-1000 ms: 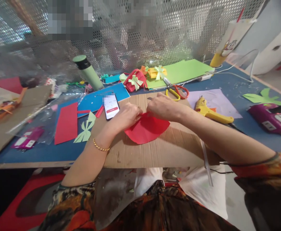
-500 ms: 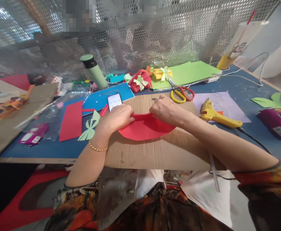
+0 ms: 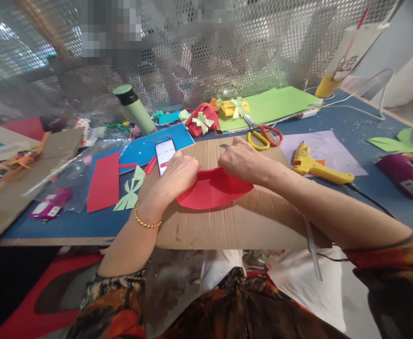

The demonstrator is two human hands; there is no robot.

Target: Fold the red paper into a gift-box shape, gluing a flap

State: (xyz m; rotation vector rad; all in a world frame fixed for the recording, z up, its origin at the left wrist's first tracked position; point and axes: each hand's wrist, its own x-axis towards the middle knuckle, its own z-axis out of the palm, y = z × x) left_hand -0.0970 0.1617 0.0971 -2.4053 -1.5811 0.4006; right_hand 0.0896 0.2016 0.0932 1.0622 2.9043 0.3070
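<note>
A red sheet of paper point(image 3: 215, 194) with a curved near edge lies over the cardboard point(image 3: 206, 230) in front of me. My left hand point(image 3: 181, 173) is closed on its far left edge, fingers curled and the tips hidden. My right hand point(image 3: 238, 160) grips the far right part in the same way, knuckles up. Between the hands the far edge looks folded or bent up. Just beyond my left hand a phone point(image 3: 164, 153) shows a running timer. Scissors point(image 3: 259, 134) with yellow and orange handles lie beyond my right hand.
To the right are a yellow glue gun point(image 3: 312, 165) on lilac paper and a purple device point(image 3: 406, 172). A green bottle point(image 3: 135, 110), paper bows and red folded shapes point(image 3: 202, 120) stand at the back. Red card point(image 3: 103, 181) and a green paper bow point(image 3: 131, 190) lie left.
My left hand has shifted slightly right and closed more tightly, nearer my right hand. The red paper looks a little narrower between them. The view has turned slightly.
</note>
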